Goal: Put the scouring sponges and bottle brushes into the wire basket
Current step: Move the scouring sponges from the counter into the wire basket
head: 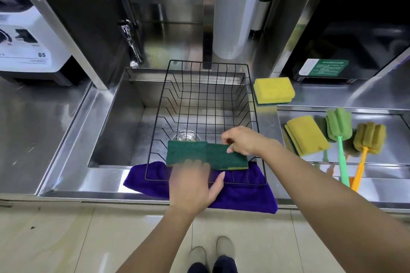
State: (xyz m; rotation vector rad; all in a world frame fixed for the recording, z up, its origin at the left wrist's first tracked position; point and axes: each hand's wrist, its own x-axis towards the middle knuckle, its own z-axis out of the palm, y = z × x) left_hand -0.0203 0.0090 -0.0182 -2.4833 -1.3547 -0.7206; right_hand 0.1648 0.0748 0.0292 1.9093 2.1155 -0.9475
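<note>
A black wire basket (208, 65) stands in the steel sink (115, 122), its front resting on a purple cloth (244, 195). Two sponges lie green side up across the basket's front. My right hand (244, 141) pinches the right end of the right green sponge (224, 157). My left hand (190, 186) is blurred, fingers spread, its fingertips over the near edge of the left green sponge (186, 150). On the counter to the right lie a yellow sponge (274, 90) and another yellow sponge (305, 134). Beside them lie a green bottle brush (339, 124) and a yellow bottle brush (369, 137).
A faucet (131, 40) hangs over the sink's back left corner. Behind the basket stands a translucent bottle (233, 17) next to a pump dispenser (265, 2). A white machine (26, 40) is at the far left and a dark appliance (346, 51) at the back right.
</note>
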